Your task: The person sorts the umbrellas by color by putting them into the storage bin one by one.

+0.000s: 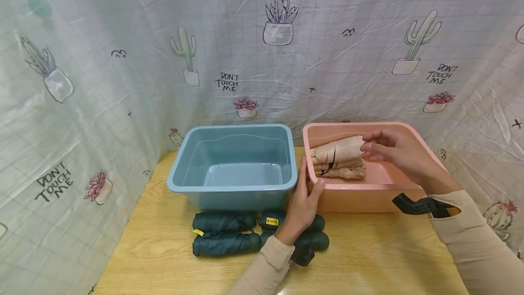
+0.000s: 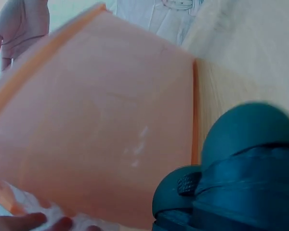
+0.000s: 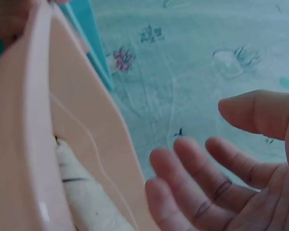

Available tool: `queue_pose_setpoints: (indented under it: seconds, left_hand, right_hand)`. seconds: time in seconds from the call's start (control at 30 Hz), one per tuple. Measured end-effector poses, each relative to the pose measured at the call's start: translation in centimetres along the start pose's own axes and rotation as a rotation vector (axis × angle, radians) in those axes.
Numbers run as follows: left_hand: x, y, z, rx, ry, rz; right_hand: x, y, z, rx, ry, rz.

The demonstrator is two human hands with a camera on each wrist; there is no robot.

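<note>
My left hand [image 1: 304, 208] grips the front-left corner of a pink plastic bin [image 1: 368, 186], its thumb at the rim and its fingers along the outer left side. Inside that bin, against the left end, lie several beige rolled bundles [image 1: 341, 150] with dark lines across them; their exact kind is unclear. Over the bin hangs my right hand [image 1: 389, 149], fingers loosely bent, close to the bundles' right ends. The right wrist view shows that hand [image 3: 231, 187] holding nothing, with its thumb apart from the fingers.
A light blue plastic bin [image 1: 233, 189] stands left of the pink one. In front of it several dark green folded umbrellas [image 1: 225, 244] lie on the wooden table [image 1: 163, 258], some partly behind my left wrist. A cactus-print sheet [image 1: 254, 49] hangs behind and at the sides.
</note>
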State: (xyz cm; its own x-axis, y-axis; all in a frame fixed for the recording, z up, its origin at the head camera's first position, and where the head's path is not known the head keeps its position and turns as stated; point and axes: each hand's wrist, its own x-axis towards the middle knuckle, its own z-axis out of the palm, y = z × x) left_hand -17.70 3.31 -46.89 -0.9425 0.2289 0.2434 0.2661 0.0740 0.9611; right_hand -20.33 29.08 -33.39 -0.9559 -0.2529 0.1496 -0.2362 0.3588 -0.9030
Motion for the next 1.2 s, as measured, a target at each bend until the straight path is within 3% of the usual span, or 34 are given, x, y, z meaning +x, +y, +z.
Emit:
queue_pose_setpoints:
  seconds: [0.13, 0.23, 0.3, 0.4, 0.5, 0.6, 0.73, 0.83, 0.9, 1.0, 1.1, 1.2]
  left_hand:
    - [-1.8, 1.0, -1.2, 0.046, -0.091, -0.072]
    - [-3.4, 2.1, -2.9, 0.197, -0.215, -0.157]
    - [-4.4, 3.0, -4.5, 0.329, -0.319, -0.179]
    - [-5.4, 4.5, -7.5, 0.402, -0.455, -0.097]
    - [-5.9, 6.3, -11.0, 0.363, -0.474, 0.034]
    - [-5.9, 8.1, -14.7, 0.332, -0.368, 0.131]
    - [-5.1, 9.0, -19.9, 0.392, -0.087, 0.249]
    - [-4.2, 8.5, -23.2, 0.480, 0.132, 0.272]
    - [-3.8, 7.8, -25.1, 0.526, 0.255, 0.240]
    - [-3.6, 6.5, -27.6, 0.580, 0.401, 0.130]
    - [-3.3, 5.2, -29.7, 0.603, 0.487, -0.005]
    - [-3.2, 3.9, -31.4, 0.566, 0.510, -0.148]
  right_hand:
    - [-1.8, -0.4, 1.1, 0.044, -0.020, -0.079]
    - [-3.1, -0.5, 2.1, 0.076, -0.025, -0.115]
    - [-3.9, -0.4, 2.9, 0.089, -0.040, -0.152]
    - [-5.1, 0.0, 4.1, 0.104, -0.086, -0.212]
    - [-6.1, 0.7, 5.2, 0.144, -0.154, -0.261]
    - [-7.1, 1.4, 6.5, 0.162, -0.222, -0.286]
    - [-7.9, 2.4, 8.7, 0.154, -0.308, -0.291]
    - [-8.1, 3.5, 10.3, 0.086, -0.318, -0.259]
    - [-8.2, 4.4, 11.2, 0.007, -0.305, -0.235]
    - [-8.2, 5.8, 12.6, -0.091, -0.293, -0.197]
    - [-8.2, 7.0, 13.7, -0.142, -0.303, -0.150]
    - [-8.2, 8.0, 14.6, -0.181, -0.304, -0.124]
